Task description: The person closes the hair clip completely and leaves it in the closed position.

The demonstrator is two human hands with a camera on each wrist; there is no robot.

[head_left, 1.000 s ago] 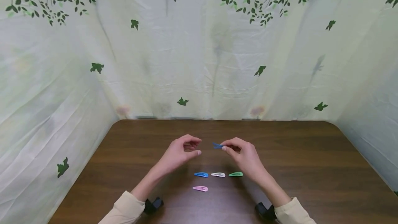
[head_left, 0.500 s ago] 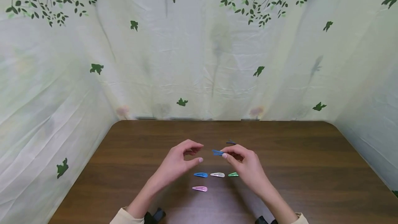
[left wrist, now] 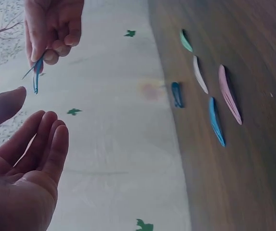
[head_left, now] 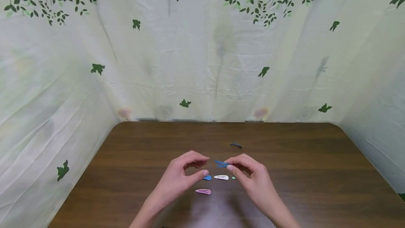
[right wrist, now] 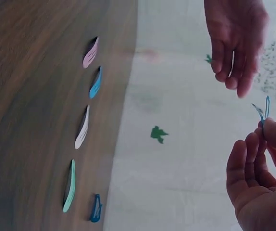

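Observation:
Thumb and fingers of my right hand (head_left: 254, 177) pinch one end of a blue snap hair clip (head_left: 220, 164). Its two arms are spread apart, as the right wrist view also shows on the held clip (right wrist: 267, 108). My left hand (head_left: 181, 173) faces it from the left with relaxed fingers, thumb apart from them and nothing between. In the head view, a light blue clip (head_left: 207, 177) is partly covered by my left thumb. Most of a green clip (head_left: 233, 177) is hidden behind my right hand. Between these lies a white clip (head_left: 221, 177).
Nearer the person, a pink hair clip (head_left: 203, 191) lies on the brown wooden table (head_left: 300, 171). Beyond my hands rests a dark blue clip (head_left: 235, 145). A pale curtain (head_left: 202, 45) with leaf prints stands along the back and sides.
Both hands have moved nearer the person, the right one still pinching the blue clip. A dark blue clip behind the right hand has come into view, while the green one is now mostly covered.

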